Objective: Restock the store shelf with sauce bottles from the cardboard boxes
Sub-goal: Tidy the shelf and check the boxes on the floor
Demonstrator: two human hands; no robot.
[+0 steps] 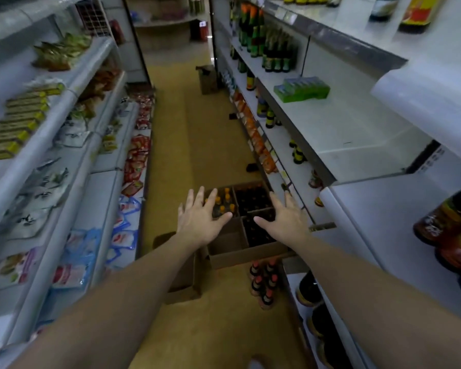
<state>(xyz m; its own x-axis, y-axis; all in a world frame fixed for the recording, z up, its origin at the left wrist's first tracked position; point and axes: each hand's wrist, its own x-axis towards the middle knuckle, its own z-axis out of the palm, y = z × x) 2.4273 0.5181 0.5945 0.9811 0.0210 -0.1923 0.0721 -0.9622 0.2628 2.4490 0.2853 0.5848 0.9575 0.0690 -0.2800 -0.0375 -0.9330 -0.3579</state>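
- While we stretch both arms forward and down along the aisle, our left hand (200,222) and right hand (285,219) hang side by side over the cardboard boxes (240,255) on the floor (197,155).
- Both sets of fingers are straight and fanned apart, palms down, and grip nothing.
- We cannot tell whether any fingertip touches a box or a bottle.
- Orange-capped bottles (225,202) stand in one compartment just past the left fingers (197,198), showing to the right of their tips and partly hidden behind them.
- Dark bottles (253,198) fill the next compartment, just left of the right fingers (289,202) and between the two hands.
- More dark bottles sit in the compartment below the gap between our two thumbs.
- Red-capped bottles (264,283) stand in a small cluster on the floor, on our side of the boxes, nearer us than the fingers and below the right wrist.
- Another open carton (181,278) lies under our left forearm, behind the left fingers.
- To the right of the right fingers runs the white store shelf (343,123).
- Green packs (301,89) and green-labelled bottles (274,54) sit on it, well beyond our fingertips.
- Our bare forearms are nearly straight and converge toward the boxes.
- The thumbs point inward at each other with a gap between them.
- The left hand sits slightly lower-left and the right slightly farther right, at about the same reach.
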